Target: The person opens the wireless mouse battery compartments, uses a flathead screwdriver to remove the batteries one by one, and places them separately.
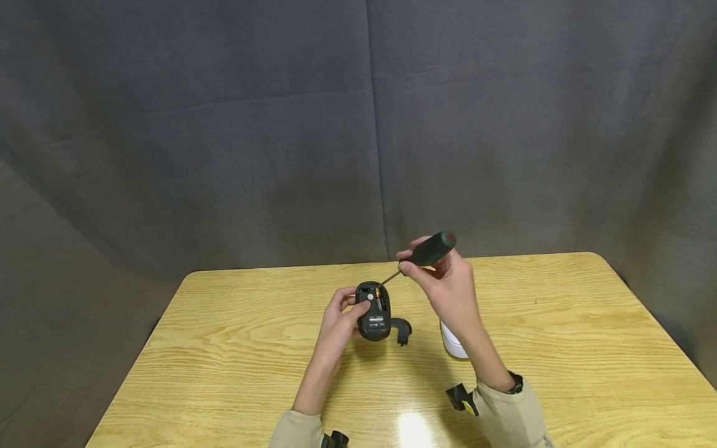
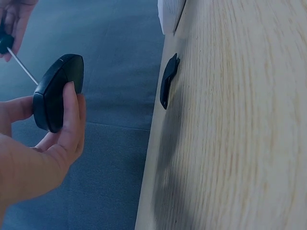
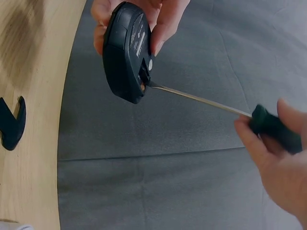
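Note:
My left hand [image 1: 338, 320] holds a black computer mouse [image 1: 374, 326] above the table, its underside turned up toward the head camera. Its battery compartment is uncovered, and a battery [image 1: 378, 296] with an orange end shows inside. In my right hand [image 1: 450, 289] is a screwdriver [image 3: 201, 99] with a dark green handle, gripped by thumb and fingers. The metal shaft slants down to the left, and its tip meets the compartment's end in the right wrist view. The black battery cover [image 1: 402, 330] lies on the table just right of the mouse.
A white round object [image 1: 452, 342] stands on the table, partly hidden behind my right forearm. The wooden table [image 1: 235, 348] reaches to a dark grey curtain [image 1: 269, 155] at its back edge. Black wrist mounts [image 1: 460, 397] sit near both sleeves.

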Motion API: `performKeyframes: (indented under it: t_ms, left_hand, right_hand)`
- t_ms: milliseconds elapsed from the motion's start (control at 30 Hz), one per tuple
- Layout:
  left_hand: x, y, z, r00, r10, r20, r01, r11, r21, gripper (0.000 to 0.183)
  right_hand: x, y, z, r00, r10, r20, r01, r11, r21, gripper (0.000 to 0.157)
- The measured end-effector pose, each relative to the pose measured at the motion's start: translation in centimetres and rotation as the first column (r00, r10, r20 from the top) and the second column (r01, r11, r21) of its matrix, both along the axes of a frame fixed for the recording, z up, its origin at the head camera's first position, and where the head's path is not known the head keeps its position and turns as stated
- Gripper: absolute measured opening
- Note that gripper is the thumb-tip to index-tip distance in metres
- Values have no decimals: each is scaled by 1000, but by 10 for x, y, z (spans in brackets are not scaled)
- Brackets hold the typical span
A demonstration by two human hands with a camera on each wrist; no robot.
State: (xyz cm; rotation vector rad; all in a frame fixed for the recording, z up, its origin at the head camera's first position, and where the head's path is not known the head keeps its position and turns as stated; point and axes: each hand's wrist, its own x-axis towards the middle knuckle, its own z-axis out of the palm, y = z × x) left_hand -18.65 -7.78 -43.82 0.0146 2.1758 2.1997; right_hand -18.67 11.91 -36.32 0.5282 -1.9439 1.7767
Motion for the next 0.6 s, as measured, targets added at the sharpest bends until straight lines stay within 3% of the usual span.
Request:
performKeyframes:
  t_ms: [267, 400, 600]
  left_hand:
    - [0, 0, 1, 1000, -7, 3, 7, 1000, -5, 47]
    - [1, 1, 1, 1000, -8, 1, 8, 1000, -15, 46]
    - [1, 1, 2, 1000, 12, 3, -12, 1000, -24, 46]
  right_hand:
    - [2, -3, 1, 979, 60, -197, -13, 973, 232, 40]
    - [4, -5, 1, 976, 47, -215, 13, 963, 269, 39]
    - [3, -7, -2, 981, -5, -196, 53, 970, 239, 36]
